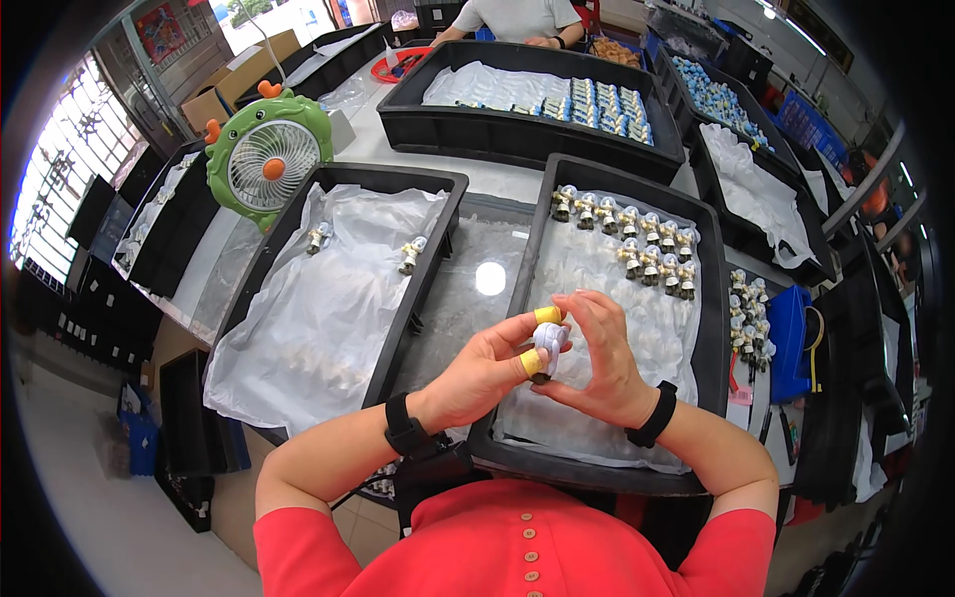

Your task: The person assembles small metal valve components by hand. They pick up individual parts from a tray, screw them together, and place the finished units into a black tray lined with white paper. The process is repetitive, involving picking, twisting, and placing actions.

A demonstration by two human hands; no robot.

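Note:
My left hand [487, 363] pinches a small white figurine [549, 343] with a dark brown base between thumb and forefinger. Yellow tape wraps both of those fingertips. From the other side my right hand [609, 363] closes in on the same figurine, its thumb by the base and its forefinger by the top. Both hands are above the near part of a black tray [716, 338] lined with white sheeting. Rows of similar figurines [649, 261], white and gold with dark bases, stand in that tray's far part.
Left of me is another lined black tray [453, 189] with two figurines in it. Behind it stands a green fan [274, 164]. More figurines [748, 318] and a blue bin [789, 343] are at the right. A person [517, 20] sits beyond a far tray [428, 124] of blue-and-white pieces.

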